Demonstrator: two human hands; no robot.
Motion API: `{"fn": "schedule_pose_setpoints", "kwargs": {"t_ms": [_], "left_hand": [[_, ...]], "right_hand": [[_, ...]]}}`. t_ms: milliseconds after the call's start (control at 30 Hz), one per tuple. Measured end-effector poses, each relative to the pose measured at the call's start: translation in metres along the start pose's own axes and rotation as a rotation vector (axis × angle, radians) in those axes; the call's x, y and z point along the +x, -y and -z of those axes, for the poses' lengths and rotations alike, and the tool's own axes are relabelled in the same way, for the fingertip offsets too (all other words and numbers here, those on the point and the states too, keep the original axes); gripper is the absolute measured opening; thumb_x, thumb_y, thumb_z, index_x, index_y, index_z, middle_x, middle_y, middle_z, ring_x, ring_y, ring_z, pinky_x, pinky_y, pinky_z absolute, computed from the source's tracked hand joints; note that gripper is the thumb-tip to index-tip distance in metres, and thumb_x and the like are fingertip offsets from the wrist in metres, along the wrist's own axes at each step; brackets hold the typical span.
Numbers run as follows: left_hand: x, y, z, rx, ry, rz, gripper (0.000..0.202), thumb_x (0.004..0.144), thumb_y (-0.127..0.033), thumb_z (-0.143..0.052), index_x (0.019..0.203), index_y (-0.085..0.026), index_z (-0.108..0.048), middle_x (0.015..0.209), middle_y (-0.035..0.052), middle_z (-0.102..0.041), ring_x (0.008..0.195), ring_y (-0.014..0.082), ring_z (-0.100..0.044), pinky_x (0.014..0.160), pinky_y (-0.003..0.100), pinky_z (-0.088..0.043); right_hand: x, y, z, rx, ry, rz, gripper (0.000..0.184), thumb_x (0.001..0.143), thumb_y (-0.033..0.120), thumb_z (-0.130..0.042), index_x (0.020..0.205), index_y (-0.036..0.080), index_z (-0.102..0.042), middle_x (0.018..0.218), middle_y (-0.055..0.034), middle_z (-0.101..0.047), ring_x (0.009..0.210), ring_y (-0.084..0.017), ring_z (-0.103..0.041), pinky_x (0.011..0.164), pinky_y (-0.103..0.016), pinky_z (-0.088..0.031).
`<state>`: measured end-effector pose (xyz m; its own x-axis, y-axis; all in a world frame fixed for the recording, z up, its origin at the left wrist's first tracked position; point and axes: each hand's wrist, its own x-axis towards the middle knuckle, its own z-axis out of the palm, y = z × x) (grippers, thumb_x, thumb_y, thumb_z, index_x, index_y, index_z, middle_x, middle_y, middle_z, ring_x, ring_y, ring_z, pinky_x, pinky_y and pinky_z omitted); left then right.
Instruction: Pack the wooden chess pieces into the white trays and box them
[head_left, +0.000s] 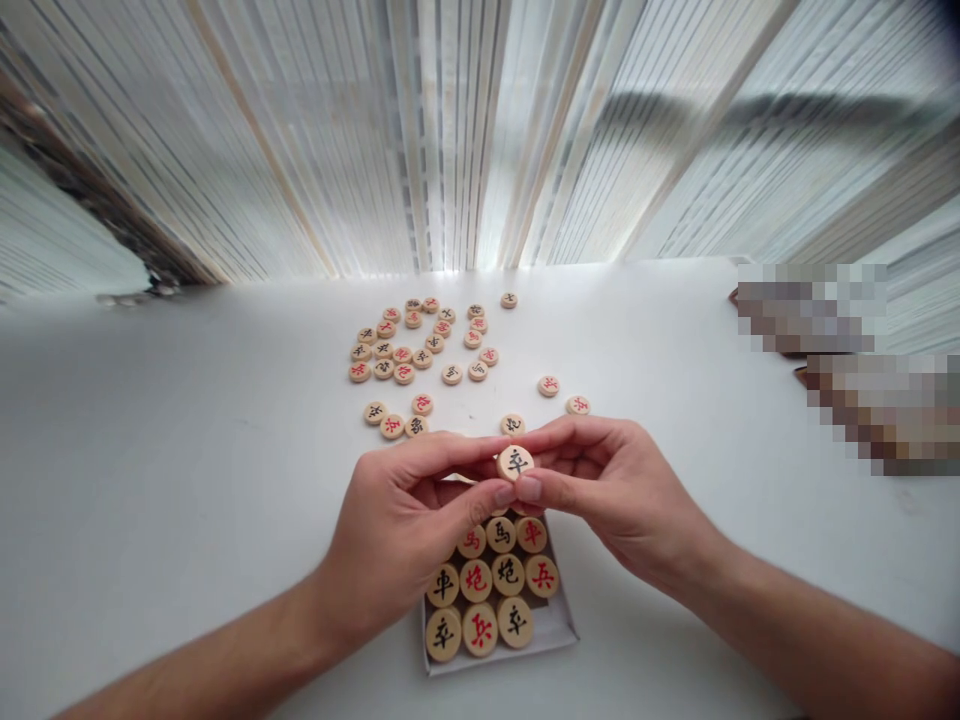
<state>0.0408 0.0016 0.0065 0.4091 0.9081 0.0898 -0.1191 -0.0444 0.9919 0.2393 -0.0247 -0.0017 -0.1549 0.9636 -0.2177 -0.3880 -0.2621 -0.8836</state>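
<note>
While our left hand (409, 520) and right hand (607, 480) pinch 1 wooden disc (515, 462), we're hovering over the box (559, 625) of pieces.

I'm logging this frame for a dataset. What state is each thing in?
Left hand: pinching the held piece.
Right hand: pinching the same piece.
Held piece: lifted above the box, black character up.
Box: open, partly filled with pieces.
Loose pieces: scattered flat on the table.

Both hands (420, 510) (607, 485) hold one xiangqi piece (515, 462) above the box (555, 625) of pieces; loose pieces (420, 345) lie scattered behind on the table (187, 450).
</note>
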Motion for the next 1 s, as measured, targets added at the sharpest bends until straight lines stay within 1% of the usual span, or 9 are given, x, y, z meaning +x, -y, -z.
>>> {"fn": "schedule_pose_setpoints", "kwargs": {"t_ms": [133, 233, 300, 367, 533, 633, 733, 867, 1000], "left_hand": [[-0.0003, 0.0020, 0.0024, 0.183, 0.017, -0.139, 0.035, 0.088, -0.007, -0.083, 0.116, -0.028, -0.086, 0.099, 0.0029, -0.084, 0.086, 0.0150, -0.080, 0.077, 0.020, -0.069], [0.0007, 0.0008, 0.0036, 0.348, 0.038, -0.294, 0.036, 0.088, -0.003, -0.080, 0.117, -0.024, -0.085, 0.095, 0.0034, -0.083, 0.083, 0.0134, -0.077, 0.076, 0.020, -0.066], [0.0016, -0.0006, 0.0037, 0.407, 0.059, -0.391, 0.036, 0.087, -0.001, -0.080, 0.114, -0.023, -0.085, 0.094, 0.0033, -0.083, 0.081, 0.0123, -0.076, 0.075, 0.019, -0.063], [0.0023, -0.0016, 0.0036, 0.423, 0.074, -0.441, 0.033, 0.087, -0.001, -0.081, 0.111, -0.023, -0.086, 0.094, 0.0035, -0.083, 0.081, 0.0124, -0.076, 0.074, 0.019, -0.062], [0.0020, -0.0006, 0.0055, 0.399, 0.089, -0.360, 0.031, 0.089, -0.007, -0.082, 0.114, -0.024, -0.084, 0.095, 0.0034, -0.084, 0.083, 0.0150, -0.076, 0.076, 0.024, -0.063], [0.0014, 0.0013, 0.0073, 0.359, 0.063, -0.296, 0.032, 0.090, -0.010, -0.083, 0.117, -0.027, -0.084, 0.098, 0.0034, -0.084, 0.083, 0.0165, -0.077, 0.077, 0.027, -0.065], [0.0012, 0.0022, 0.0080, 0.326, 0.013, -0.243, 0.030, 0.088, -0.013, -0.086, 0.114, -0.028, -0.086, 0.094, 0.0026, -0.084, 0.080, 0.0168, -0.077, 0.075, 0.026, -0.066], [0.0006, 0.0008, 0.0073, 0.324, -0.026, -0.233, 0.030, 0.087, -0.013, -0.087, 0.112, -0.029, -0.087, 0.093, 0.0010, -0.085, 0.076, 0.0149, -0.076, 0.075, 0.024, -0.066], [0.0004, -0.0024, 0.0055, 0.333, -0.001, -0.269, 0.033, 0.087, -0.010, -0.086, 0.114, -0.028, -0.087, 0.091, 0.0008, -0.086, 0.074, 0.0142, -0.076, 0.069, 0.021, -0.064]], "right_hand": [[0.0000, 0.0020, -0.0014, -0.025, -0.003, 0.005, 0.041, 0.057, 0.018, -0.106, 0.093, 0.019, -0.086, 0.078, -0.0041, -0.082, 0.073, -0.016, -0.078, 0.070, -0.022, -0.067], [0.0004, 0.0040, -0.0040, -0.022, -0.010, -0.015, 0.039, 0.052, 0.016, -0.107, 0.084, 0.018, -0.084, 0.072, -0.0023, -0.080, 0.069, -0.014, -0.076, 0.065, -0.019, -0.064], [0.0002, 0.0045, -0.0049, -0.021, -0.010, -0.034, 0.036, 0.052, 0.016, -0.107, 0.077, 0.017, -0.081, 0.069, -0.0018, -0.079, 0.063, -0.012, -0.074, 0.059, -0.017, -0.061], [-0.0003, 0.0043, -0.0046, -0.026, -0.005, -0.043, 0.033, 0.055, 0.018, -0.107, 0.074, 0.017, -0.080, 0.069, -0.0024, -0.079, 0.060, -0.012, -0.072, 0.056, -0.018, -0.059], [-0.0001, 0.0039, -0.0003, -0.036, 0.058, 0.008, 0.022, 0.072, 0.028, -0.101, 0.080, 0.017, -0.083, 0.071, -0.0037, -0.079, 0.062, -0.011, -0.069, 0.060, -0.020, -0.057], [0.0009, 0.0051, 0.0012, -0.035, 0.089, 0.000, 0.021, 0.079, 0.034, -0.096, 0.086, 0.017, -0.086, 0.068, -0.0037, -0.077, 0.062, -0.012, -0.067, 0.060, -0.021, -0.056], [0.0012, 0.0054, 0.0012, -0.008, 0.101, -0.018, 0.022, 0.080, 0.033, -0.095, 0.093, 0.017, -0.087, 0.069, -0.0036, -0.077, 0.062, -0.012, -0.068, 0.060, -0.022, -0.058], [0.0001, 0.0045, 0.0001, 0.033, 0.128, -0.026, 0.029, 0.078, 0.025, -0.097, 0.103, 0.018, -0.086, 0.075, -0.0037, -0.080, 0.065, -0.012, -0.072, 0.063, -0.021, -0.061], [-0.0006, 0.0050, -0.0012, 0.050, 0.125, -0.062, 0.034, 0.068, 0.017, -0.101, 0.097, 0.017, -0.083, 0.074, -0.0021, -0.079, 0.064, -0.012, -0.073, 0.062, -0.019, -0.061]]}}
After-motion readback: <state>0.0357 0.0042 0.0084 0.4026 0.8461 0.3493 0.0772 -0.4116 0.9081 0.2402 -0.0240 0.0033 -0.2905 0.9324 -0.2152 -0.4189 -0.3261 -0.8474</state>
